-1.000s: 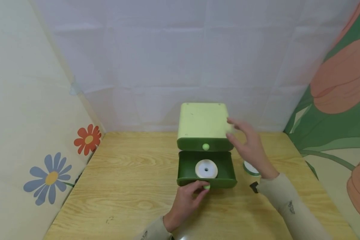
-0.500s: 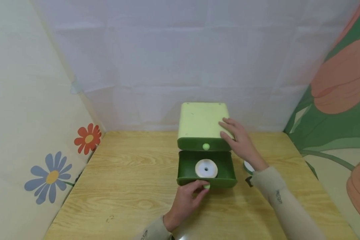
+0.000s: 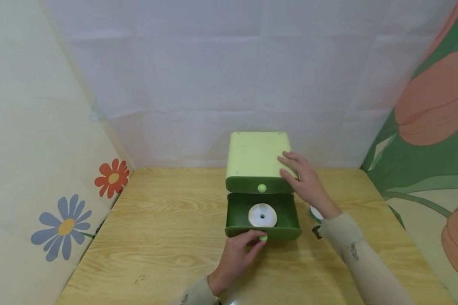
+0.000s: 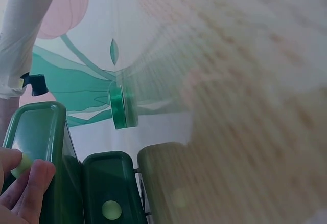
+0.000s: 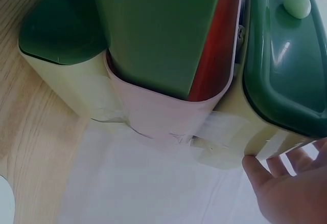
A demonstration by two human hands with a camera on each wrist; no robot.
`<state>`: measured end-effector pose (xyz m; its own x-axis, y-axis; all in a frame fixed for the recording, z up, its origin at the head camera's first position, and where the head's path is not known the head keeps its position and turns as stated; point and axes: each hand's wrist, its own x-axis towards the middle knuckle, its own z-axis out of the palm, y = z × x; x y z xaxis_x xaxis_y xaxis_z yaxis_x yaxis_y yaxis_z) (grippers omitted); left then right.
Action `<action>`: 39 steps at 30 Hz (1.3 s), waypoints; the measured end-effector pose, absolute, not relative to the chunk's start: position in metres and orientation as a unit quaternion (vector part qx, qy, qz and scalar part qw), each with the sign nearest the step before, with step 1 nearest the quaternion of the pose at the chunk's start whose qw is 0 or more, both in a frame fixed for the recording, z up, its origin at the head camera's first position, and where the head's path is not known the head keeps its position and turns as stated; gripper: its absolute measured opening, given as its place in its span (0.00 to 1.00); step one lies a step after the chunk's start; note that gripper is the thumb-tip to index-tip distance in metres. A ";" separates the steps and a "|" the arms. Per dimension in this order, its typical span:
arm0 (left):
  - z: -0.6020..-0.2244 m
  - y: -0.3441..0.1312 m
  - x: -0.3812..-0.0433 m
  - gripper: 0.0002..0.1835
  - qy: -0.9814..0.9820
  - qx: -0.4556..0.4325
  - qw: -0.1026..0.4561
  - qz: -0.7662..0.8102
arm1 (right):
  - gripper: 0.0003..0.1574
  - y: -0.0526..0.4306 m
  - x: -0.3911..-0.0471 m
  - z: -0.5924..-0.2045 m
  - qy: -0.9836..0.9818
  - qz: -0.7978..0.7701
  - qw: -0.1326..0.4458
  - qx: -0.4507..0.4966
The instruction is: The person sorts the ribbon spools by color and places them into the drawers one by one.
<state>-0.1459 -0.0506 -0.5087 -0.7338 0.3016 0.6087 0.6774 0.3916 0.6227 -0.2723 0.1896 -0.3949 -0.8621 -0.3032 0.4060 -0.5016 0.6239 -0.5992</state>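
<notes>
A small drawer cabinet (image 3: 257, 154) with a pale green top and dark green drawers stands on the table. Its middle drawer (image 3: 234, 212) is pulled out, and a white round disc (image 3: 262, 215) with a centre hole, like a spool, lies inside. Finger and thumb of my left hand (image 3: 234, 258) pinch this drawer's light green knob (image 4: 23, 166). My right hand (image 3: 305, 178) rests on the cabinet's top right edge, fingers spread; in the right wrist view its fingertips touch the cabinet's side. Above the pulled-out drawer, the top drawer (image 3: 242, 184) is closed.
Right of the cabinet, a round green-and-white spool (image 4: 118, 107) stands on the wooden table (image 3: 168, 228), partly hidden by my right forearm in the head view. A dark piece (image 3: 316, 231) hangs at my right cuff. A white sheet (image 3: 198, 84) hangs behind.
My right hand has moved left from beside the cabinet onto its top right edge, then stayed there. My left hand and the pulled-out drawer have kept their place.
</notes>
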 end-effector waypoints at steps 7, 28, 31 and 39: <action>-0.508 -0.049 -0.151 0.08 -0.803 -0.309 0.205 -0.467 | 0.30 0.189 -0.271 -0.395 -0.888 0.376 0.135 0.226; -0.500 -0.044 -0.176 0.09 -0.813 -0.294 0.184 -0.467 | 0.30 0.191 -0.272 -0.399 -0.887 0.379 0.131 0.228; -0.500 -0.044 -0.178 0.09 -0.815 -0.294 0.192 -0.461 | 0.31 0.191 -0.271 -0.397 -0.887 0.379 0.128 0.229; -0.499 -0.047 -0.185 0.09 -0.813 -0.299 0.200 -0.458 | 0.30 0.190 -0.271 -0.395 -0.890 0.372 0.132 0.228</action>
<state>-0.1853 -0.0465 -0.4993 -0.7405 0.3033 0.5997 0.6701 0.4017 0.6242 -0.2712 0.1902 -0.3945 -0.8617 -0.3077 0.4035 -0.5032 0.6203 -0.6017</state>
